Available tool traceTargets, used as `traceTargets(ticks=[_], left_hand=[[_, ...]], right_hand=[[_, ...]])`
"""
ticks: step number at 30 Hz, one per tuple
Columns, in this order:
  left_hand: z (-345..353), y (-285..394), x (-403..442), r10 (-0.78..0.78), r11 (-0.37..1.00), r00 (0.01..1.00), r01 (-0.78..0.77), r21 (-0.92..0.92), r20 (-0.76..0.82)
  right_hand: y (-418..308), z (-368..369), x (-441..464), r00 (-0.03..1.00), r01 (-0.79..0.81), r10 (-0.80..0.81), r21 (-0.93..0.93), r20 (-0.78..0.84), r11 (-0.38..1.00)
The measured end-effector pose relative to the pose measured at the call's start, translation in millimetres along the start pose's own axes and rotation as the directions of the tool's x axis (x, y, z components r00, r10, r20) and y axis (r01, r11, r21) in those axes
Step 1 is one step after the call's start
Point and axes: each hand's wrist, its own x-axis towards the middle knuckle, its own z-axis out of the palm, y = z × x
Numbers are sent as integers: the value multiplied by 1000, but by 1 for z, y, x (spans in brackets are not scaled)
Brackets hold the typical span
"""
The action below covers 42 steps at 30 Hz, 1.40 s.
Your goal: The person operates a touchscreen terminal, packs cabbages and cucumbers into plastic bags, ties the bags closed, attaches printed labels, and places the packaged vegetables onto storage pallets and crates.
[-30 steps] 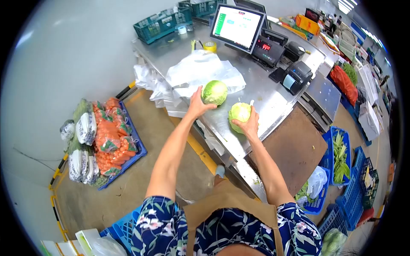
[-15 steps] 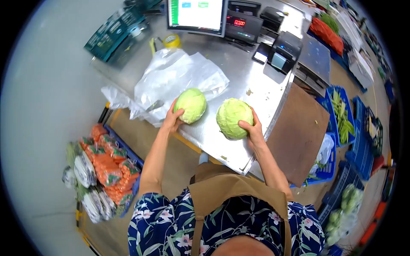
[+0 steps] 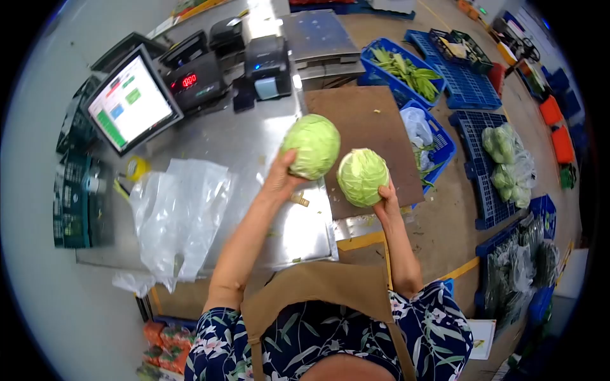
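A round green cabbage (image 3: 312, 146) is gripped in my left hand (image 3: 283, 174), over the right edge of the steel table (image 3: 254, 238). My right hand (image 3: 387, 202) grips a second, paler cabbage (image 3: 363, 178) from its lower right, above the brown board (image 3: 356, 114). The two cabbages are close together with a small gap between them. Clear plastic bags (image 3: 181, 216) lie crumpled on the table to the left of my left forearm.
A monitor (image 3: 133, 100), a scale display with red digits (image 3: 194, 82) and a printer (image 3: 267, 66) stand along the table's back. Blue crates (image 3: 401, 70) with leafy greens sit beyond the board. Bagged vegetables (image 3: 508, 162) rest on a blue pallet (image 3: 473, 143) at right.
My view has turned to the right. Both hands have carried the cabbages from over the steel table toward the brown board, and the plastic bags are now farther from my hands.
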Motion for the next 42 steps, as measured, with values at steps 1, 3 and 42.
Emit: traceTargets(ticks=[1,3,42], left_hand=[[16,-17,22,-43,999,998,43,-4,34],[31,-57,69,-150,988,988,151,38,-18],[40,-189,116,168,217,980,70,974,-108]], right_hand=[[-3,-20,2,996,57,-60,-55,-66,997],[-6,-60,8,973,82,-100,-95,-208,992],[-10,-81,43,795,69,-550,-939,256,-337]])
